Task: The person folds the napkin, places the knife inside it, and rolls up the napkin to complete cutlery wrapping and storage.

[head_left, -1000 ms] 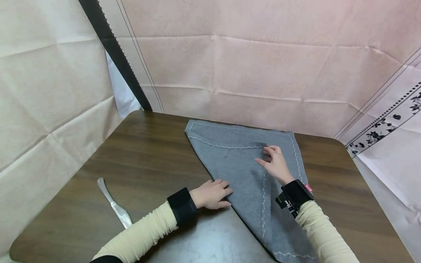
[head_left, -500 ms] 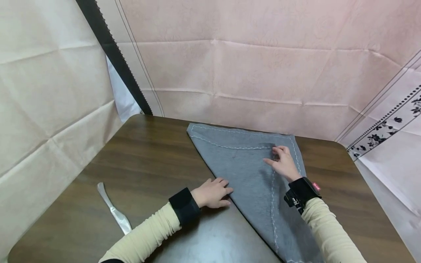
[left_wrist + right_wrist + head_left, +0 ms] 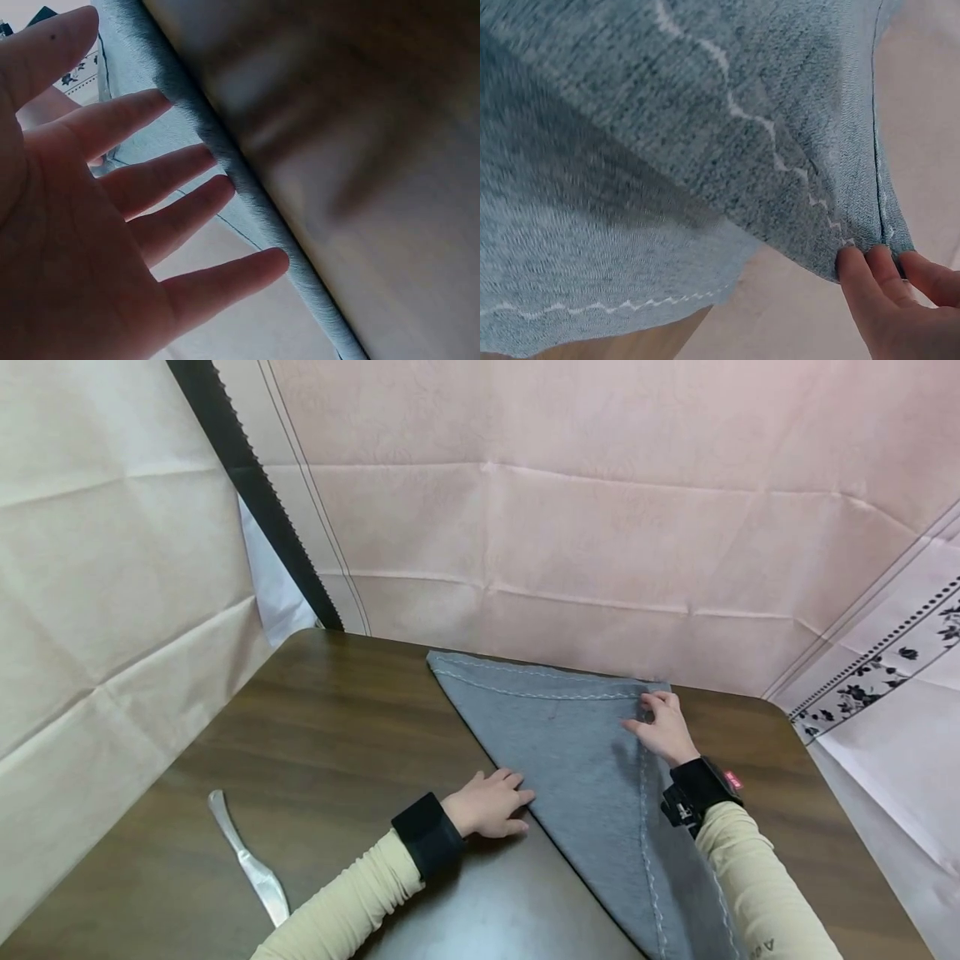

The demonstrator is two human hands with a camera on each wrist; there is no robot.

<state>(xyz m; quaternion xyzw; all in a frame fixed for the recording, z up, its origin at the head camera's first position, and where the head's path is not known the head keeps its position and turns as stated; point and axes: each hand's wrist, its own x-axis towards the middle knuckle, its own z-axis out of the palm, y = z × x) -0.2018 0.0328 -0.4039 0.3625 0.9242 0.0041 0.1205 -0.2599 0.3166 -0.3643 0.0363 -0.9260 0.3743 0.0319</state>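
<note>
A grey-blue cloth (image 3: 555, 760) with white zigzag stitching lies folded diagonally on the table. My right hand (image 3: 663, 728) pinches the corner of its top layer near the far right corner; in the right wrist view the fingers (image 3: 862, 289) grip that corner and the layer hangs a little above the one beneath. My left hand (image 3: 491, 804) lies with fingers spread, its fingertips touching the cloth's folded left edge. From the left wrist view, the straight fingers (image 3: 187, 232) of that hand meet the rolled fold (image 3: 259, 199).
On the left of the brown wooden table (image 3: 360, 718) lies a silver table knife (image 3: 251, 864), partly behind the left sleeve (image 3: 352, 902). Pale fabric sheets (image 3: 570, 543) hang behind and beside the table.
My right hand has drawn the pinched corner to the right, toward the far right corner, so the top layer covers more of the lower one. The left hand has stayed at the fold.
</note>
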